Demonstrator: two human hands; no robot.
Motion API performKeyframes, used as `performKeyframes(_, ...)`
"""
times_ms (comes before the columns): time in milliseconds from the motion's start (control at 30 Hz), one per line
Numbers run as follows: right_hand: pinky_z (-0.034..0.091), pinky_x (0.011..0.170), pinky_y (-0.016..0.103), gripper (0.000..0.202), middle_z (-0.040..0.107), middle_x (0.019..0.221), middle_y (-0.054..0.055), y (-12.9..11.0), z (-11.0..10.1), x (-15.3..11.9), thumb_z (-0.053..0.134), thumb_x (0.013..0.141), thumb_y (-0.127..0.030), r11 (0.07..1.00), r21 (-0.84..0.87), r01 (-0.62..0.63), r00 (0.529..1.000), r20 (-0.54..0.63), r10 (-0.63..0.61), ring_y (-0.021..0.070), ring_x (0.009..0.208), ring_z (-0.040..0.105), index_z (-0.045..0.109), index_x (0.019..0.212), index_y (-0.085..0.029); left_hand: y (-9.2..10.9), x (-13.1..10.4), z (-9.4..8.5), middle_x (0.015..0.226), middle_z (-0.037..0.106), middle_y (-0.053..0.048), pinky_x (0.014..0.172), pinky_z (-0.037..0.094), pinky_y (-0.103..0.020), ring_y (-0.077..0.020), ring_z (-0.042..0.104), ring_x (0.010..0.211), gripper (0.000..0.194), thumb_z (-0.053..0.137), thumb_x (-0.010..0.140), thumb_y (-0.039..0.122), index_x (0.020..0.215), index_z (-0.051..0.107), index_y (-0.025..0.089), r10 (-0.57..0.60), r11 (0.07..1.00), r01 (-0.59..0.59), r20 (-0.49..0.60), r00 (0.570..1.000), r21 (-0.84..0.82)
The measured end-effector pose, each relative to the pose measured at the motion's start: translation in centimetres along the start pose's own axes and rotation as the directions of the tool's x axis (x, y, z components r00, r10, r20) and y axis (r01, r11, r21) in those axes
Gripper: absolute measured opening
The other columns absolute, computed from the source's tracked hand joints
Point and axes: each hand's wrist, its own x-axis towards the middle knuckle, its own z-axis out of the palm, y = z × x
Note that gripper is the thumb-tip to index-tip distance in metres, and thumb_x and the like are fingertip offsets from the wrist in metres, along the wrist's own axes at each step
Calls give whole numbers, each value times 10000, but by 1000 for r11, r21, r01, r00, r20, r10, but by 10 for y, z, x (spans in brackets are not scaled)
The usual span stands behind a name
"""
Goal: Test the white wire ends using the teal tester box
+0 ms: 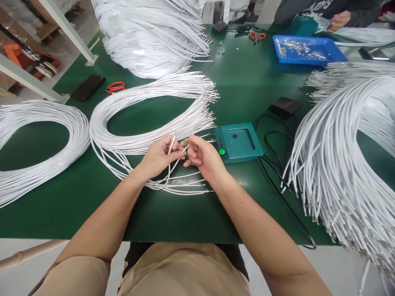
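Observation:
My left hand point(162, 155) is closed on white cables point(170, 172), whose ends stick up past the thumb and fingers. Close beside it, my right hand point(200, 155) has its fingers curled near one cable tip; whether it grips that tip is hard to make out. Under and behind both hands lies a looped bundle of white cables point(123, 142), its cut ends pointing right. A few loose strands rest in front of the bundle. Just right of my right hand sits a small teal device point(239, 142) with a green-lit button and a shallow recess.
White cable coils lie at the left point(70, 152), at the back point(148, 37) and at the right point(333, 152). A blue tray point(308, 59) holds small metal parts. Red-handled snips point(115, 87), a phone point(88, 87) and black cords point(277, 176) are around. A co-worker's hand point(339, 20) shows at top right.

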Motion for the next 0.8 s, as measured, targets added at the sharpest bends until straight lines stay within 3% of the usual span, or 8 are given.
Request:
performKeyframes(133,512,500,216,228,328,423,-125,3,-2,3,622,796,-364,997,50,-65,995,85,61,20,359,201,619,716,-151,-1,0,-1,734,581,34,689,456,-246,-108,583,707,340,751,727,268,704,422,182,23,1000,-23,-13,1000,16)
performKeyframes(300,496,522,198,258,381,472,-124,6,-5,4,682,767,-394,985,140,-105,987,138,86,14,381,232,576,713,-165,2,1,-3,808,631,12,722,478,-254,-116,609,741,323,752,718,254,732,438,179,7,997,-9,-24,1000,-78)
performKeyframes(400,492,514,205,222,430,512,-112,5,-3,1,699,744,-349,995,99,-32,995,97,22,18,396,267,570,717,-170,4,1,-3,796,630,17,689,481,-241,-118,624,727,286,755,719,255,806,494,180,11,997,-15,-47,999,-81)
performKeyframes(467,500,512,223,187,462,532,-96,5,0,0,673,753,-337,998,34,54,998,32,-55,29,406,298,593,733,-169,5,1,-4,772,615,29,634,469,-220,-110,611,695,302,750,734,255,956,554,194,29,998,-31,-48,998,-53)
performKeyframes(600,502,529,239,187,543,603,-56,8,3,-1,650,766,-360,956,-207,209,973,-55,-224,65,477,436,637,761,-174,4,0,-5,747,569,32,590,452,-202,-94,560,659,437,718,782,273,1197,588,231,63,998,-63,-11,998,-11)
performKeyframes(700,490,591,242,164,615,700,-23,12,1,0,625,803,-345,827,-479,294,931,-52,-361,105,611,561,641,800,-182,4,0,-3,759,560,14,577,444,-197,-101,566,687,367,723,778,287,1132,652,218,29,998,-29,0,1000,-52)
performKeyframes(733,484,627,248,161,625,728,-12,13,0,0,593,835,-334,735,-591,332,903,-28,-430,116,655,578,631,793,-183,4,0,-2,757,556,13,562,436,-193,-105,573,690,364,740,759,285,1108,663,217,-2,995,2,2,1000,-97)
performKeyframes(800,456,694,262,202,627,792,17,14,-3,-1,503,906,-307,449,-806,387,823,82,-562,133,728,578,609,786,-183,5,0,-1,746,550,15,526,415,-183,-107,584,677,386,781,704,269,1070,672,214,-89,971,89,8,996,-223)
